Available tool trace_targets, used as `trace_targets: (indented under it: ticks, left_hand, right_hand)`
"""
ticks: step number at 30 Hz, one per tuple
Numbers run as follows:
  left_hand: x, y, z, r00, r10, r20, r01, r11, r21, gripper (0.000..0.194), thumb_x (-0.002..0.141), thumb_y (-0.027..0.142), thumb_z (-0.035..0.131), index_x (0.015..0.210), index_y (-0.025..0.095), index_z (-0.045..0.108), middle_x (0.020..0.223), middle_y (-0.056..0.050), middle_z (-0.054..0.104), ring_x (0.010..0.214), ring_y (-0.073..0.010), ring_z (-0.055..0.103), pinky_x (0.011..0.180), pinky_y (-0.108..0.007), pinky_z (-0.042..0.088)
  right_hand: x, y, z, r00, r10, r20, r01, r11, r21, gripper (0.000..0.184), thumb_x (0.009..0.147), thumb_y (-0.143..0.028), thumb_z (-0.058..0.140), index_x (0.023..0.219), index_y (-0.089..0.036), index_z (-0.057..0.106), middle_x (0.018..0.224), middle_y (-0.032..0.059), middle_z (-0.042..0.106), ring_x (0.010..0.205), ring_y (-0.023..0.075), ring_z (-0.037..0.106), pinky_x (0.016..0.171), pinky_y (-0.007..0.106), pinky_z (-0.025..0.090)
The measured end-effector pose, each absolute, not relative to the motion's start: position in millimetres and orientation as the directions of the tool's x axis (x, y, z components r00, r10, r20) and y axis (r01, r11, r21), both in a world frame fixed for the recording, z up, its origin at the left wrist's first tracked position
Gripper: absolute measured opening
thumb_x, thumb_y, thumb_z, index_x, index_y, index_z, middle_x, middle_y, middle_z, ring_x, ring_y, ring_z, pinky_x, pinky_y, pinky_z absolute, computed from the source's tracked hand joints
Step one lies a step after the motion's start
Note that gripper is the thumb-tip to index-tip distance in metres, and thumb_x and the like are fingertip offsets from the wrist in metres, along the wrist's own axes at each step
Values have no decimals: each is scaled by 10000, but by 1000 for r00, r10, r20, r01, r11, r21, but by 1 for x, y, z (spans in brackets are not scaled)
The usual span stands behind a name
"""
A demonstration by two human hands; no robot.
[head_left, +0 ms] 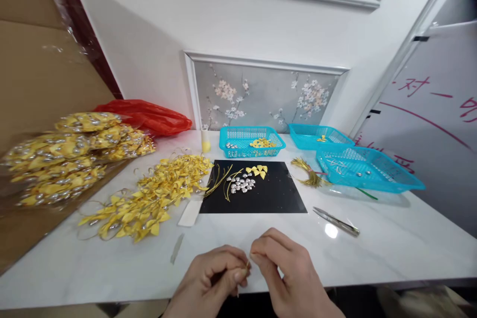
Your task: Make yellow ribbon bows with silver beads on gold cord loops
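Whiteboard (428, 124): red handwritten "对一" (418, 87), rest unclear.

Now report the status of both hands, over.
Left hand pinches thin yellow strand. Right hand close beside, hold unclear. Silver beads on black mat; tweezers right, not in way.

Beads (244, 185) on mat (278, 198), basket (228, 134) behind

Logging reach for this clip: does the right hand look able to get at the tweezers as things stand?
Probably yes: the tweezers lie on the bare tabletop just beyond the right hand, with nothing over them, though its fingers look busy near the left hand.
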State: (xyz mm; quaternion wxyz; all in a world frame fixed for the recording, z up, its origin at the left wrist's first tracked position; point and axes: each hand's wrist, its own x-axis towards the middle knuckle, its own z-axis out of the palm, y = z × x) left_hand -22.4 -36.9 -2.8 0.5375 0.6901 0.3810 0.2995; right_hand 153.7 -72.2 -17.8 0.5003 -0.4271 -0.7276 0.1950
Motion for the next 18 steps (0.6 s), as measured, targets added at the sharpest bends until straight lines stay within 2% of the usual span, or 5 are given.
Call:
trace_targets:
  ticks: [4,9,18]
  left_hand:
    - [-19,-37,-7,576,817,-33,128,-51,991,294,815,323,660,558,184,692,617,-8,614,633,-168,533,626,-258,429]
    - [-20,-33,-22,446,893,-56,37,44,998,167,724,258,741,570,194,754,707,-47,727,695,-196,597,668,-279,449]
    - [-16,-39,-12,250,964,-88,-16,95,995,180,659,212,792,514,189,689,673,-3,665,660,-151,559,647,-245,429]
  right_hand:
    - [153,-70,-19,-173,815,554,447,566,-693,231,957,-96,422,806,-195,566,771,7,529,640,114,536,586,223,408]
    - [153,-69,-21,-181,795,579,464,588,-662,207,964,-103,426,862,-196,581,798,17,540,653,122,542,599,229,423]
    - [155,-73,-26,-177,813,555,486,563,-669,214,971,-122,424,857,-199,588,785,14,539,646,125,540,596,236,417]
